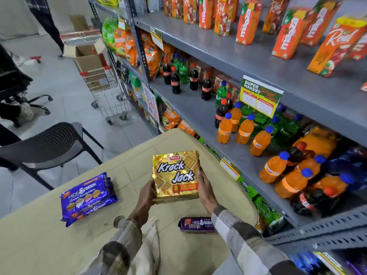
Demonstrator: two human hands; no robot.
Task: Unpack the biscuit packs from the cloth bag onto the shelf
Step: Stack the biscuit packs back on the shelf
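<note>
Gold Krack Jack pack point(175, 175) held in both hands above the table point(39, 235).
The left hand point(146, 197) and right hand point(205, 190) take opposite edges, fingers clamped on the pack. Stacked purple packs point(87, 197) lie on the table to the left, and a single purple pack point(196, 224) lies near the right sleeve.

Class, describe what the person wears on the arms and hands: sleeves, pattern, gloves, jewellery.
The left sleeve and right sleeve are long, in a broad check of brown, grey and off-white. The left hand and right hand are bare: no gloves, rings or watch show.
</note>
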